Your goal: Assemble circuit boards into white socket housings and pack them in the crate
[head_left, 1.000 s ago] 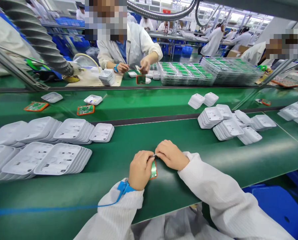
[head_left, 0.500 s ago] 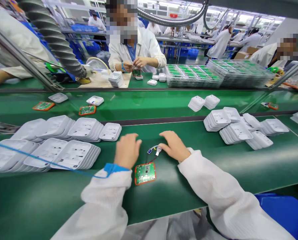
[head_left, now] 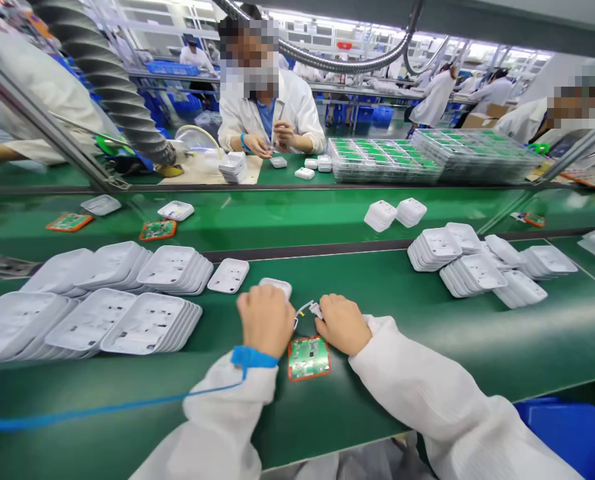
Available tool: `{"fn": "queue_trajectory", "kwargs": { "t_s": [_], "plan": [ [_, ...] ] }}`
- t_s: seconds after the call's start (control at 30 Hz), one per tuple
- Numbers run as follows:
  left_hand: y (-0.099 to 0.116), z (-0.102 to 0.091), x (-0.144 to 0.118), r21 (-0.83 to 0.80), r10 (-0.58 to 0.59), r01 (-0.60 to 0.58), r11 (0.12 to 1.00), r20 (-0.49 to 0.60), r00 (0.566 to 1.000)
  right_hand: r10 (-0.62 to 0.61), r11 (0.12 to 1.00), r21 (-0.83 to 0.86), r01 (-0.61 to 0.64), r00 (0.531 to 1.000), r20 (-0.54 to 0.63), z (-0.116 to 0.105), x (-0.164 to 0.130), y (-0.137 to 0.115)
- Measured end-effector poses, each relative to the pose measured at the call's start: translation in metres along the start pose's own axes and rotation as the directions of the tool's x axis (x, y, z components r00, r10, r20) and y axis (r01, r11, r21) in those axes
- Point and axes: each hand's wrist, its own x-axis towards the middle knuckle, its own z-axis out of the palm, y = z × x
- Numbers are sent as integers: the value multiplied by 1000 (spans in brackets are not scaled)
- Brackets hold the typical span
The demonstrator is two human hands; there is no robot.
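Observation:
My left hand point(head_left: 267, 321), with a blue strap at the wrist, is closed over a white plastic cover point(head_left: 277, 287); its fingertips are mostly hidden. Right of it, my right hand point(head_left: 344, 325) pinches the white connector point(head_left: 316, 309) of a short cable. More of the thin cable point(head_left: 303, 312) shows between the hands, its left end by the left fingers. A green circuit board point(head_left: 309, 358) with an orange edge lies just below the hands on the green surface.
Stacked white covers point(head_left: 150, 323) stand at left, with a separate cover point(head_left: 228, 275) nearer my hand. More stacks point(head_left: 470, 263) are at right. A co-worker point(head_left: 272, 110) handles parts beyond the raised green ledge point(head_left: 287, 217). A blue cord point(head_left: 102, 405) trails left from my wrist.
Both hands have come closer together and down toward the cable; their fingers have closed. A white cover now shows at my left hand. The board sits slightly further right.

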Motion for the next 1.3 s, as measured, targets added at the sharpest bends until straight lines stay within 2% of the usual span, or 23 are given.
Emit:
{"fn": "queue_trajectory", "kwargs": {
  "t_s": [0.07, 0.1, 0.17, 0.23, 0.33, 0.4, 0.47, 0.53, 0.67, 0.8, 0.87, 0.97, 1.07, 1.2, 1.3],
  "plan": [
    [15, 3, -15, -106, 100, -95, 990, 40, 994, 28, 999, -25, -28, 1000, 4, 0, -5, 4],
    [17, 5, -19, -143, 106, -99, 985, 44, 993, 42, 999, -29, -42, 999, 10, 1, -7, 7],
    [11, 11, -20, -174, 28, -22, 985, 31, 999, 41, 999, 21, -41, 999, 26, 2, -12, 16],
    [-2, 18, -13, -176, -88, 96, 980, 51, 995, -11, 987, 162, 9, 1000, 15, 2, -17, 24],
    [-14, 28, -2, -162, -153, 176, 971, 143, 978, -112, 915, 376, 145, 988, -108, 2, -20, 28],
    [-13, 30, -2, -177, -158, 180, 968, 135, 978, -164, 874, 423, 237, 965, -202, 1, -19, 22],
    [-5, 28, -7, -260, -199, 219, 940, 102, 975, -196, 862, 414, 292, 946, -259, 0, -18, 13],
    [4, 24, -16, -433, -244, 277, 858, 133, 961, -201, 876, 377, 300, 938, -281, -1, -15, 6],
    [13, 19, -30, -778, -178, 301, 551, 243, 954, -228, 905, 290, 312, 930, -289, -2, -11, 5],
    [12, 20, -35, -908, -83, 341, 243, 331, 940, -226, 921, 240, 308, 921, -317, 2, -12, 8],
    [10, 22, -35, -918, -73, 362, 163, 355, 932, -242, 916, 232, 326, 913, -328, 4, -14, 6],
    [10, 27, -31, -905, -133, 371, 206, 350, 927, -283, 897, 242, 370, 902, -327, 7, -15, 6],
    [10, 32, -27, -887, -173, 388, 250, 354, 919, -270, 877, 293, 380, 896, -354, 5, -2, 19],
    [11, 31, -25, -850, -187, 418, 321, 376, 908, -91, 903, 331, 275, 874, -478, -9, 49, 62],
    [13, 27, -27, -816, -176, 367, 447, 322, 930, 87, 949, 300, 95, 837, -541, -20, 102, 98]
  ]
}}
